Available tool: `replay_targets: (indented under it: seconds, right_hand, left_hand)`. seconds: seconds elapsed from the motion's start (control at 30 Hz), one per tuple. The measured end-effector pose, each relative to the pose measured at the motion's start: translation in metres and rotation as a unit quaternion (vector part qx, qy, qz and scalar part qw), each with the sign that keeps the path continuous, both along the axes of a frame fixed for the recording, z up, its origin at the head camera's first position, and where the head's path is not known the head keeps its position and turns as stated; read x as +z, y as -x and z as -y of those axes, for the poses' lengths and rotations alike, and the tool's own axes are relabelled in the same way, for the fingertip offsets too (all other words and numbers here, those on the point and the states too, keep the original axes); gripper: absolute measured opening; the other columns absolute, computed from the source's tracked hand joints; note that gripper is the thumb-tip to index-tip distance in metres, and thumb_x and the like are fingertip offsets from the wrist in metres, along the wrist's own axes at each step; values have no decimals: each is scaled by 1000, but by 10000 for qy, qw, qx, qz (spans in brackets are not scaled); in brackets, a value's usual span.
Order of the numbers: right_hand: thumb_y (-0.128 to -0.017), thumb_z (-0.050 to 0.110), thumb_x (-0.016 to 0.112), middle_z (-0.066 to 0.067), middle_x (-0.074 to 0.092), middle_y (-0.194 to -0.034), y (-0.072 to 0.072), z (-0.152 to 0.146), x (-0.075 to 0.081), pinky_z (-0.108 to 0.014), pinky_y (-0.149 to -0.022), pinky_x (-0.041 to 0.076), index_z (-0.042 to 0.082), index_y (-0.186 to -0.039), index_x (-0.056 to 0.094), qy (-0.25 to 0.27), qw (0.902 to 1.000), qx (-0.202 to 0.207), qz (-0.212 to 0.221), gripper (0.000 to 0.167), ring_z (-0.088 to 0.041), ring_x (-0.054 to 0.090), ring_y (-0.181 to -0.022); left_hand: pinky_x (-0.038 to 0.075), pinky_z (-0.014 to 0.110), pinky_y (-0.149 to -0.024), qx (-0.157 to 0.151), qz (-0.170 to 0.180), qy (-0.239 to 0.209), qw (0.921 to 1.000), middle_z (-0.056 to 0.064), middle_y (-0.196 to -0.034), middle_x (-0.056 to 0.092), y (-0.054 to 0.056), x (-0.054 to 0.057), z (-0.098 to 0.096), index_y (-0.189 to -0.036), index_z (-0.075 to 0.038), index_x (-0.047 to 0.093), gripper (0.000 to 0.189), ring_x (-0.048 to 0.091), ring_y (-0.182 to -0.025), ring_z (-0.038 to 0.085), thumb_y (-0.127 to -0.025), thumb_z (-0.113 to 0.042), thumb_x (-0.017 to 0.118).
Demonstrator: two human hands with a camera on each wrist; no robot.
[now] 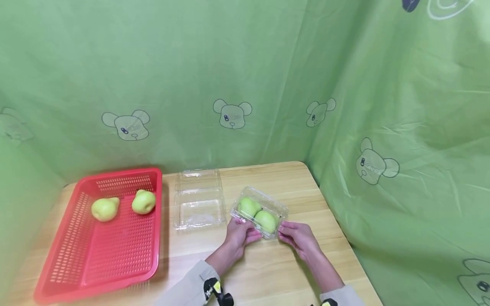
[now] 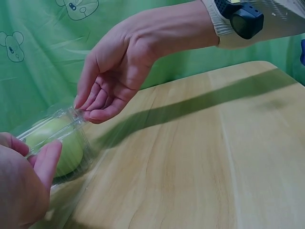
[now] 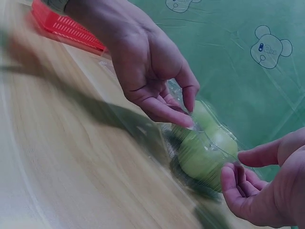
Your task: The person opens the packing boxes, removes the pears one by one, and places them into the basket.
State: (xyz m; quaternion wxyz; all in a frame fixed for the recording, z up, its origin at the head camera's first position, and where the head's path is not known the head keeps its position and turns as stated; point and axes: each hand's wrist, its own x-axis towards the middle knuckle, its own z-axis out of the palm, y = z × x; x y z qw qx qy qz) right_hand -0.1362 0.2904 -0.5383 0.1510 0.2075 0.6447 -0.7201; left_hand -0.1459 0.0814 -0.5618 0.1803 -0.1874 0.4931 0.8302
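Note:
A clear plastic clamshell box (image 1: 284, 211) with its lid down sits at an angle on the wooden table, two green pears (image 1: 266, 221) inside it. At the box's near left edge, my left hand (image 1: 238, 233) pinches the rim between thumb and fingers. My right hand (image 1: 300, 237) pinches the near right corner. In the right wrist view both the left hand (image 3: 152, 71) and the right hand (image 3: 269, 188) have thumb and fingertips on the box's edge, with the pears (image 3: 202, 152) showing through the plastic.
A red plastic basket (image 1: 156, 255) stands on the left with two more pears (image 1: 105, 209) in it. Between basket and hands lies another clear clamshell (image 1: 200, 210), opened flat. Green curtains (image 1: 268, 63) hang behind and to the right of the table (image 1: 275, 280).

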Motion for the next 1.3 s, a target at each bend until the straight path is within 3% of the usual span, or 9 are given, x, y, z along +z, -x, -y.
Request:
replay_targets:
  seconds: [0.17,0.43,0.6,0.77,1.13,1.3]
  right_hand:
    - [-94,-7,65,-10,75,-91,0,4,-1,-21,-76,65,-18,-132,55,-262,9997,8,-4,40,-13,73,-79]
    - [-98,-4,59,-7,70,-87,0,7,0,-18,-69,62,-16,-124,57,-791,9960,411,-94,28,-12,66,-77]
    - [-100,-4,54,-8,68,-86,0,8,5,-17,-65,60,-16,-122,56,-814,9945,650,-96,25,-12,63,-75]
    - [-103,-4,48,-9,67,-86,-1,10,6,-18,-62,59,-18,-129,50,-667,9943,825,-94,30,-12,62,-73]
    - [-105,-2,44,-12,65,-89,-5,16,4,-22,-65,63,-14,-137,39,-665,9966,489,-22,35,-15,64,-73]
    - [-101,-3,54,-12,70,-94,-9,18,2,-20,-72,64,-18,-136,48,-455,9986,283,-37,38,-14,68,-79]
  left_hand:
    - [68,37,-75,70,16,2,10000,11,-83,72,-1,0,0,-112,-5,44,29,75,-68,18,-91,4,62]
    - [68,38,-75,66,-35,-36,10000,12,-83,72,-1,-2,-1,-106,-7,41,29,75,-66,18,-90,4,62]
    - [68,38,-74,41,-89,11,10000,11,-82,71,-1,1,0,-105,-7,40,28,75,-66,18,-90,4,61]
    - [68,39,-75,36,-75,30,10000,12,-83,71,-1,1,0,-106,-7,40,28,75,-66,19,-91,4,61]
    - [68,38,-73,147,-94,-34,9998,11,-82,68,-2,1,-3,-104,-7,39,28,75,-64,19,-90,5,60]
    - [68,37,-72,262,-88,-53,9996,10,-82,67,0,-2,-2,-105,-7,39,28,74,-63,18,-89,5,60]
